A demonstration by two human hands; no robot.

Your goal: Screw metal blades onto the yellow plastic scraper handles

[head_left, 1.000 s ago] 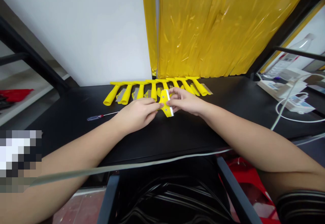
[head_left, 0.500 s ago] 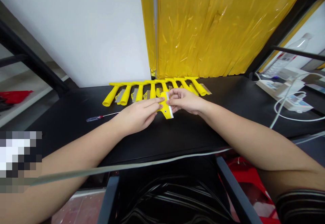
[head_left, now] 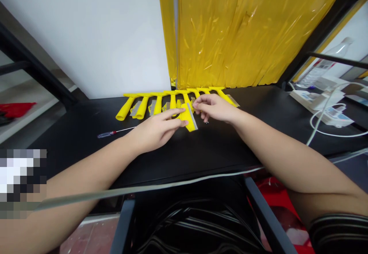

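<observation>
My left hand [head_left: 157,133] grips a yellow scraper [head_left: 188,121] between thumb and fingers, its metal blade edge facing right. Just right of that blade is my right hand [head_left: 211,107], fingers curled and fingertips drawn together. A tiny dark, shiny piece [head_left: 206,122] shows at its lower fingers, too small to name. Behind both hands stretches a row of yellow scraper handles [head_left: 157,104], several with thin metal blades [head_left: 136,109] beside them. A screwdriver [head_left: 107,134] with a clear handle lies left of my left hand.
The black tabletop [head_left: 184,158] runs beneath everything. Yellow plastic sheeting [head_left: 224,35] and a white panel [head_left: 115,35] stand behind. At right are white boxes [head_left: 330,102], a cable [head_left: 319,131] and a plastic bottle [head_left: 322,66]. A pale strap [head_left: 172,185] crosses in front.
My right hand has come off the scraper's blade edge and shifted slightly right, fingers curling. The scraper has tilted a little in my left hand, whose thumb now presses on its face.
</observation>
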